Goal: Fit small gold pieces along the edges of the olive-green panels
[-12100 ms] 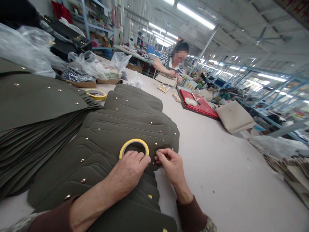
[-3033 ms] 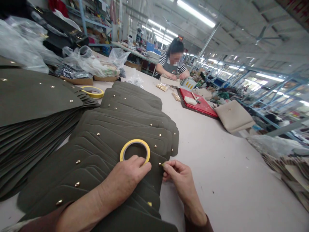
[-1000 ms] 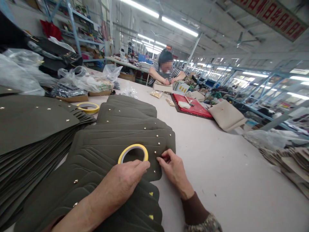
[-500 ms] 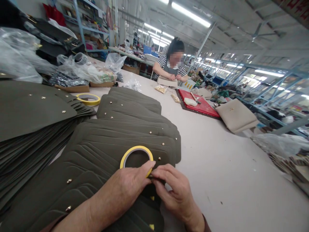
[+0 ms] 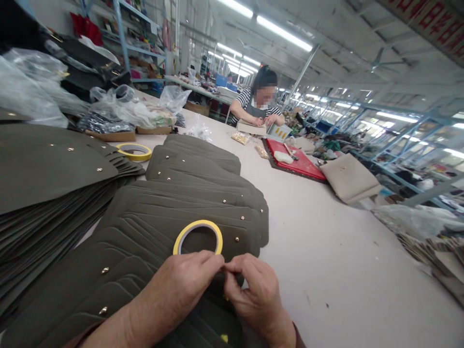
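A roll of yellow tape (image 5: 198, 224) stands on edge in my left hand (image 5: 188, 278), its lower rim gripped between thumb and fingers. My right hand (image 5: 255, 290) is closed in a pinch right beside the left fingertips; what lies between its fingers is too small to make out. Below both hands spreads a fanned stack of dark olive panels (image 5: 145, 232) with small gold metal studs. A bit of yellow tape (image 5: 224, 338) sticks to a panel near the bottom edge.
At left lies another fan of olive panels (image 5: 47, 169), with a second yellow tape roll (image 5: 135, 152) behind. Plastic bags (image 5: 119, 106) pile up at back left. Across the table (image 5: 326, 251), a co-worker (image 5: 250, 104) handles a beige piece near a red board (image 5: 295, 162) and beige panel (image 5: 350, 179).
The tape roll and my left hand have shifted slightly left and lower. My right hand has also moved a little left and down, still pinching close to the left fingertips.
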{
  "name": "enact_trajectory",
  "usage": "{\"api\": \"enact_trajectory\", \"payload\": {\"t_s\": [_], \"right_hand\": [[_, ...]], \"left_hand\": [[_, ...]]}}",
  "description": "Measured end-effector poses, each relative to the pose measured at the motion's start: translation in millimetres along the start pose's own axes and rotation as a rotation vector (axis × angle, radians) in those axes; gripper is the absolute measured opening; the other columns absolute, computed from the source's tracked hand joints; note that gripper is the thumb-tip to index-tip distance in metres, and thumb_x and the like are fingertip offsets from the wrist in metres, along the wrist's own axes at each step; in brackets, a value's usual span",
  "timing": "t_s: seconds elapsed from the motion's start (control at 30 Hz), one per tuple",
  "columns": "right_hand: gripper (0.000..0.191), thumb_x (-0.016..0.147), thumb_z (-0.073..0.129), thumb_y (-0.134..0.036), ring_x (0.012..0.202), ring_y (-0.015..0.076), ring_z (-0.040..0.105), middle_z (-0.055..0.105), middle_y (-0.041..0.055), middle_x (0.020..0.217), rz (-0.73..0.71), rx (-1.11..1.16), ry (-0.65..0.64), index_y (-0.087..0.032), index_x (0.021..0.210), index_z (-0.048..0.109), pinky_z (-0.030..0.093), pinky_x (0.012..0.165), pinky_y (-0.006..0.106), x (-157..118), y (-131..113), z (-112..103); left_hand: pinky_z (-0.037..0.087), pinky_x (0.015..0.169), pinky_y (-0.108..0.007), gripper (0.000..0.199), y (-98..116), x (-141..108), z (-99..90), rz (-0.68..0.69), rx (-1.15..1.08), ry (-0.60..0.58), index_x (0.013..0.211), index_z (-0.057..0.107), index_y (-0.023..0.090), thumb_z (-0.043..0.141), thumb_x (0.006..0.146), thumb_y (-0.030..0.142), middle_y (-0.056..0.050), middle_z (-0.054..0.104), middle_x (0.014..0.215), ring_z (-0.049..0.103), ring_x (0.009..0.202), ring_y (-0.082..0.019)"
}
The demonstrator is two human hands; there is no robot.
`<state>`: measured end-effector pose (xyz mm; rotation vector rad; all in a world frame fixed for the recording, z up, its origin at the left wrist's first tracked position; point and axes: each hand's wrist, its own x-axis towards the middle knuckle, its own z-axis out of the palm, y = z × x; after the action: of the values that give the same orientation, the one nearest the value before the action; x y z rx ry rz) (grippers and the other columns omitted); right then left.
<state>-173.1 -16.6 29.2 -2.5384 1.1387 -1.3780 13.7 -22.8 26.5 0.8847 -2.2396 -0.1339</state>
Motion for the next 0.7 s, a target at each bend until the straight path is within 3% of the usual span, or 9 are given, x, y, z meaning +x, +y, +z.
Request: {"api": "enact_trajectory", "payload": {"t_s": [0.07,0.2,0.33,0.53,0.7], "right_hand": [[0.015,0.078,0.055,-0.006,0.054,0.0116,0.06,0.065,0.0007,0.063,0.133,0.04,0.005,-0.017,0.074,0.065,0.046,0.053,0.022,1,-6,-1],[0.011,0.075,0.06,-0.016,0.049,0.0104,0.058,0.064,-0.0017,0.056,0.629,0.294,-0.061,-0.018,0.065,0.065,0.045,0.048,0.019,7,-13,-3],[0.014,0.071,0.069,-0.029,0.046,0.0109,0.058,0.063,-0.0019,0.051,0.959,0.491,-0.02,-0.016,0.067,0.066,0.047,0.047,0.021,9,0,-8],[0.037,0.065,0.079,-0.045,0.049,0.0108,0.061,0.068,0.0023,0.059,1.16,0.619,-0.149,-0.011,0.077,0.071,0.053,0.051,0.022,-14,21,-17],[0.031,0.069,0.074,-0.042,0.041,0.0083,0.054,0.063,-0.0008,0.053,1.176,0.525,-0.264,-0.012,0.071,0.067,0.043,0.042,0.019,-20,20,-14]], "left_hand": [[0.047,0.051,-0.023,0.031,2,0,-1.2,-0.001,0.0,-0.002,0.081,0.054,0.021,0.031,0.101,0.015,0.001,0.06,0.068,0.061,0.056,-0.014],[0.045,0.053,-0.024,0.027,8,-3,0.1,0.032,-0.012,0.064,0.08,0.056,0.019,0.038,0.097,0.009,0.001,0.056,0.067,0.056,0.056,-0.014],[0.046,0.057,-0.025,0.021,15,-6,7.1,0.074,-0.022,0.052,0.084,0.056,0.018,0.042,0.095,0.008,0.0,0.059,0.07,0.057,0.06,-0.015],[0.049,0.067,-0.035,0.008,13,0,15.0,-0.072,0.232,-0.317,0.087,0.058,0.02,0.058,0.091,0.013,-0.003,0.065,0.085,0.06,0.078,-0.023],[0.048,0.071,-0.04,0.009,12,6,11.7,-0.113,0.214,-0.418,0.089,0.058,0.02,0.053,0.092,0.013,-0.005,0.065,0.089,0.058,0.082,-0.025]]}}
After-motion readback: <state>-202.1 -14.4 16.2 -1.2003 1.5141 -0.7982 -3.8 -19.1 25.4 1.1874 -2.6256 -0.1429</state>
